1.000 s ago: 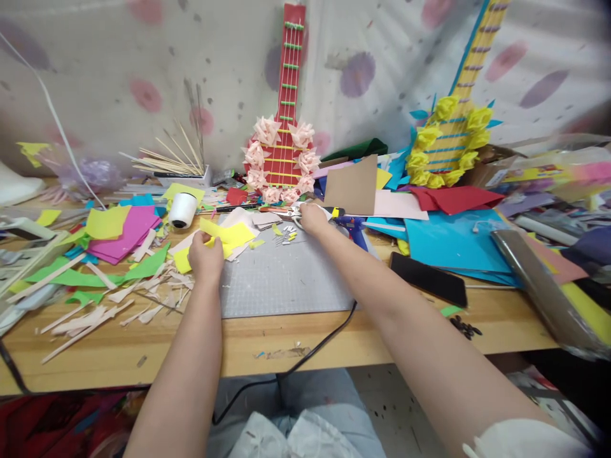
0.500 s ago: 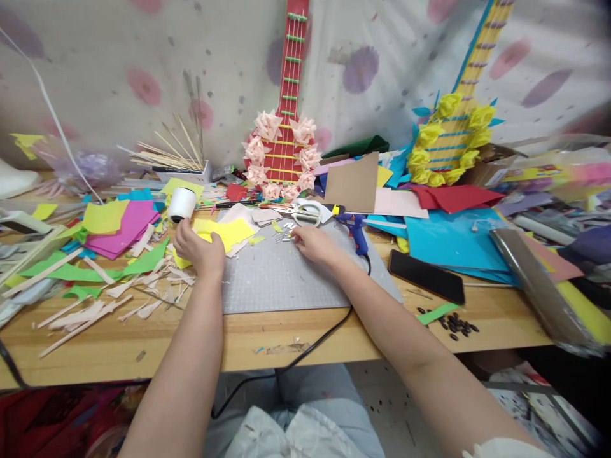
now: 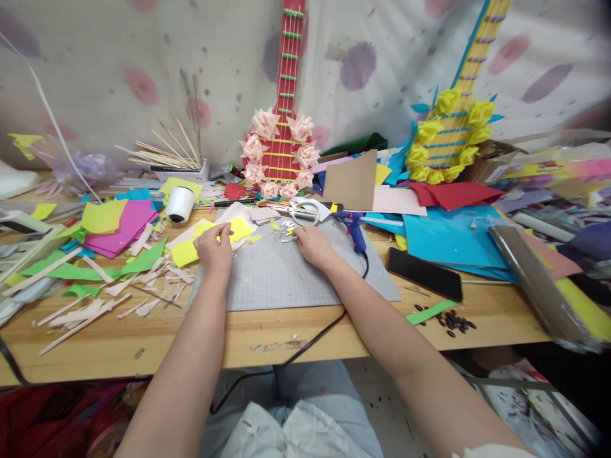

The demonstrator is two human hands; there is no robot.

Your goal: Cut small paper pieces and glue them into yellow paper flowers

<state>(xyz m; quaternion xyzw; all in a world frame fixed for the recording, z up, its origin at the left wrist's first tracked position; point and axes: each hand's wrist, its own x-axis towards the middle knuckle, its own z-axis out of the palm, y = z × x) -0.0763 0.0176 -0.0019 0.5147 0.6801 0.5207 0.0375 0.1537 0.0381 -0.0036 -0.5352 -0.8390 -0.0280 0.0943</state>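
My left hand [image 3: 214, 250] is raised over the left edge of the grey cutting mat [image 3: 286, 286], fingers curled together; what they hold, if anything, is hidden. Beneath and behind it lie pieces of yellow paper [image 3: 241, 229]. My right hand [image 3: 313, 245] rests on the mat with its fingertips pinched beside a small pile of short white and grey bits [image 3: 281, 234]. Whatever is in that pinch is too small to make out. Scissors with white handles [image 3: 305, 212] lie just behind the right hand, and a blue glue gun [image 3: 353, 229] is to its right.
A white cylindrical container [image 3: 180, 205] stands behind the left hand. Paper scraps and strips [image 3: 100, 312] cover the left side. A black phone [image 3: 424, 273] and dark beads [image 3: 458, 323] lie at right. A red guitar model [image 3: 282, 152] and a yellow one [image 3: 446, 140] stand at the back.
My left hand has moved right, away from the white container, and its fingers have drawn together. My right hand stays by the small bits.
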